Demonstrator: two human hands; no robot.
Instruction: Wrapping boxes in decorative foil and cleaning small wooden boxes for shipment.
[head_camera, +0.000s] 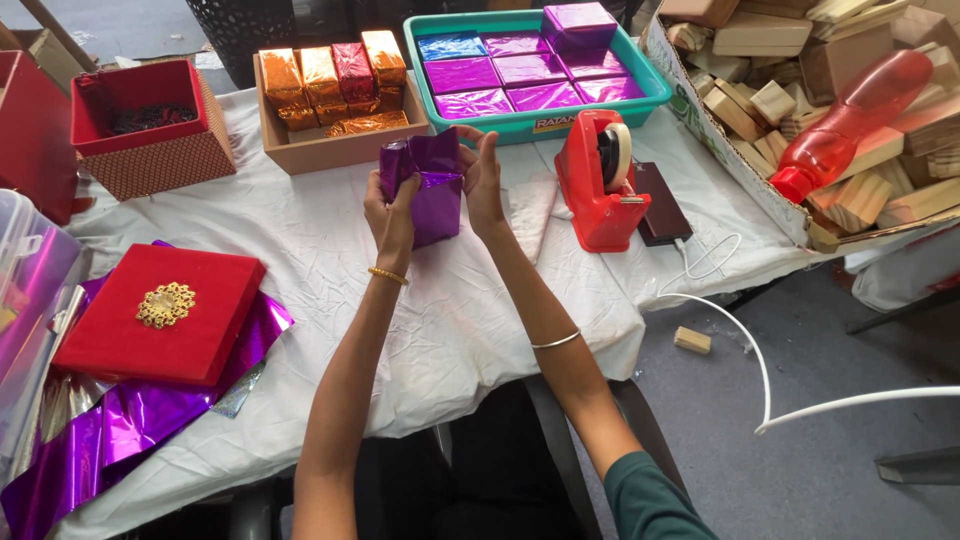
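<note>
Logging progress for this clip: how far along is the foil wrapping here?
Done: wrapped purple and blue blocks fill the teal tray, and gold and red ones sit in the wooden tray. In hand: the left hand and right hand fold purple foil around a block, its top end still open and untaped. Left: bare wooden blocks in the cardboard box and spare purple foil sheets.

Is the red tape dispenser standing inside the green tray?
No, the red tape dispenser stands on the white cloth in front of the green tray, outside it.
</note>
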